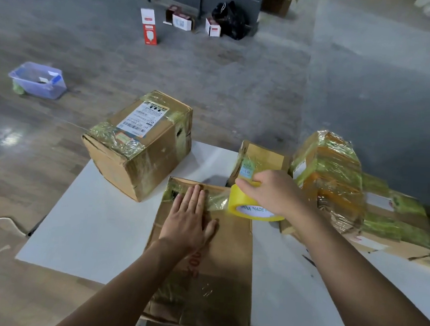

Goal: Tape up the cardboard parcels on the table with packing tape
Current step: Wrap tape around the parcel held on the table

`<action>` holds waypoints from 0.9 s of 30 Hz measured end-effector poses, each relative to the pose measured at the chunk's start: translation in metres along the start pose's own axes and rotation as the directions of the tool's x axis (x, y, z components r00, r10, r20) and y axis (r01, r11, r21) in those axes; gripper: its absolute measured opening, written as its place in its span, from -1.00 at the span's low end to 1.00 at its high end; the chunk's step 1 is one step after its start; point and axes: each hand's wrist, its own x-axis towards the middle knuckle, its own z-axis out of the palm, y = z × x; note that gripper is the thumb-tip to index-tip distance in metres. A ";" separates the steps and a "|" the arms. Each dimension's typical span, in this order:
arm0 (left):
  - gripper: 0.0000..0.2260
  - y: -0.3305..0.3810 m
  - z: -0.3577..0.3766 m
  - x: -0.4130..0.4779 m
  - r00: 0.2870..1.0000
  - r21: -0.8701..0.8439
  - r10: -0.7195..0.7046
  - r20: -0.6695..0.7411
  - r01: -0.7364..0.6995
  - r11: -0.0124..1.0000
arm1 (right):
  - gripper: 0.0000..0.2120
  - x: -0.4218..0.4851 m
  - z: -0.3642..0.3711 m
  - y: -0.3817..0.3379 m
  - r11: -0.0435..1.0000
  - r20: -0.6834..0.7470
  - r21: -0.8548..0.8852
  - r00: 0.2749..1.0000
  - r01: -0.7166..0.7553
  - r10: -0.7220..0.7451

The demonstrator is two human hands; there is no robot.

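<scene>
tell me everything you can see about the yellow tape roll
The tape roll is bright yellow with a white inner ring printed in dark letters, part of it reading CHINA MADE. It stands on edge at the right edge of the flat cardboard parcel, near its far end. The right hand grips it from above, covering its top. A shiny strip of tape runs from it leftward across the parcel, under the fingers of the flat left hand.

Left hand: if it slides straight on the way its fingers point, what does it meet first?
The left hand lies flat on the flat parcel, fingertips on its tape strip. Straight on it leaves the parcel's far edge for bare white table, probably the gap between the big box and small carton.
</scene>
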 end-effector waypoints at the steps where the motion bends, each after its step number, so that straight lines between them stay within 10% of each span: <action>1: -0.21 0.005 -0.002 0.003 1.000 0.000 -0.014 0.007 0.014 1.000 | -0.42 0.000 0.001 -0.001 1.000 -0.011 0.007 1.000 0.006 -0.006; 27: -0.09 0.020 0.020 0.013 0.994 -0.024 0.072 -0.078 -0.074 0.997 | -0.36 0.010 0.033 0.064 0.968 0.204 -0.216 0.964 -0.125 0.170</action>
